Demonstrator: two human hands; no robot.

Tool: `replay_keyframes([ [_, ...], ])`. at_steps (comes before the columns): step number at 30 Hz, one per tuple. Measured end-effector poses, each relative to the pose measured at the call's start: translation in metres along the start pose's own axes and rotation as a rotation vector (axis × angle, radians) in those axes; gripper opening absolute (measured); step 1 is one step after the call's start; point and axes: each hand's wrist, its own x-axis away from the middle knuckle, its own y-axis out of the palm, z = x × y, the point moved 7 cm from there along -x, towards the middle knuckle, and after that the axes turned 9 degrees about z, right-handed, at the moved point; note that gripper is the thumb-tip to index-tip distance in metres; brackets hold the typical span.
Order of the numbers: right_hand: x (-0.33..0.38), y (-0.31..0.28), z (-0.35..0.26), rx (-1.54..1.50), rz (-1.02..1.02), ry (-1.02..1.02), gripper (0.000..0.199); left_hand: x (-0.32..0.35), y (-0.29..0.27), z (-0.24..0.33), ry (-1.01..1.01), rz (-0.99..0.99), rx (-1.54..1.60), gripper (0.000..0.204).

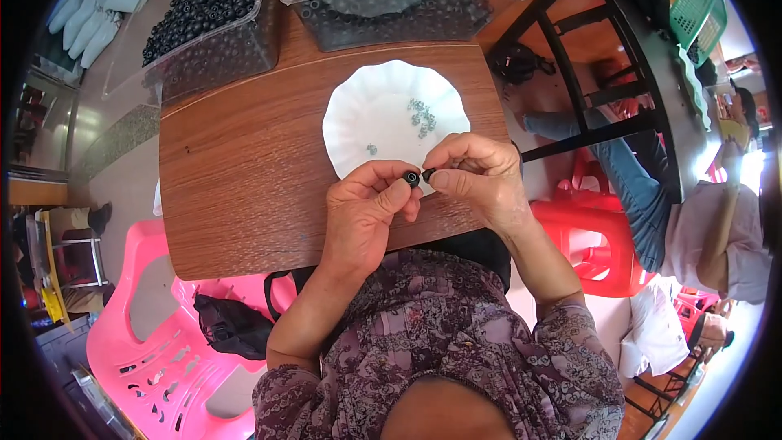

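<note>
My left hand (pixel 363 210) pinches a small black cylindrical piece (pixel 411 179) with a pale ring showing at its end. Close beside it, my right hand (pixel 482 182) holds a second small black piece (pixel 428 173) between thumb and forefinger. The two pieces are nearly touching; I cannot tell whether they meet. Both hands are above the near edge of a white scalloped plate (pixel 358 114). On the plate lie a cluster of tiny clear greenish bits (pixel 422 117) at the right and a smaller group (pixel 371 149) near the front.
Two clear plastic bins, one at the back left (pixel 220 65) and one at the back middle (pixel 391 28), are filled with small black pieces. The plate rests on a brown wooden table (pixel 244 187). A pink chair (pixel 147 318) stands left; a seated person (pixel 635 179) is at the right.
</note>
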Motion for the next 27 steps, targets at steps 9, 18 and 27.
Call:
replay_keyframes([
  [9,0.003,-0.003,0.02,-0.163,0.017,0.062,0.018,0.001,-0.004,-0.005,-0.031,0.008,0.029,0.019],
  [18,0.01,0.004,0.01,0.178,0.023,-0.257,0.02,0.001,-0.007,-0.004,0.018,0.073,0.007,0.018],
  [27,0.013,0.008,0.001,0.353,0.035,-0.358,0.022,0.005,-0.006,0.003,0.127,0.094,-0.14,0.017],
])
